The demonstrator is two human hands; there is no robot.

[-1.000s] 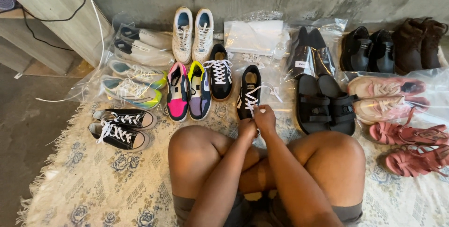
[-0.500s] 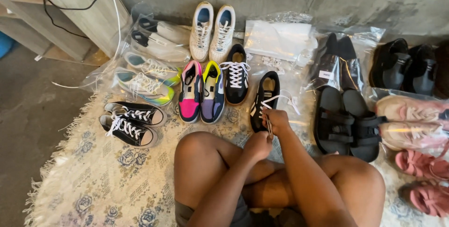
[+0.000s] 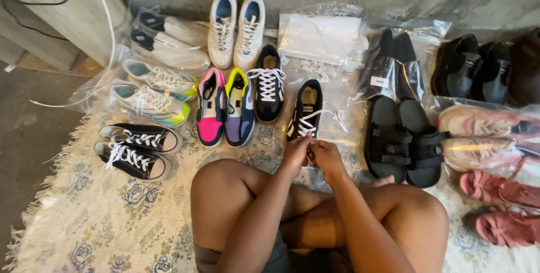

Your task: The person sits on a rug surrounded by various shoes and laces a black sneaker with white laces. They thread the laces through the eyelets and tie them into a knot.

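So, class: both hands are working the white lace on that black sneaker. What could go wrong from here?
1. The lace loops loosely to the right of the black sneaker; it might snag or pull uneven.
2. The hands, left hand and right hand, work close together, so a tug could shift the sneaker toward its mate.

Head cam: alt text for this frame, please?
Both hands, left hand and right hand, meet at the white laces of a black sneaker on a floral rug. Other shoe pairs lie around it, some in clear bags.

Clear plastic bags (image 3: pixel 320 36) hold shoes; white label (image 3: pixel 379 81) on one.
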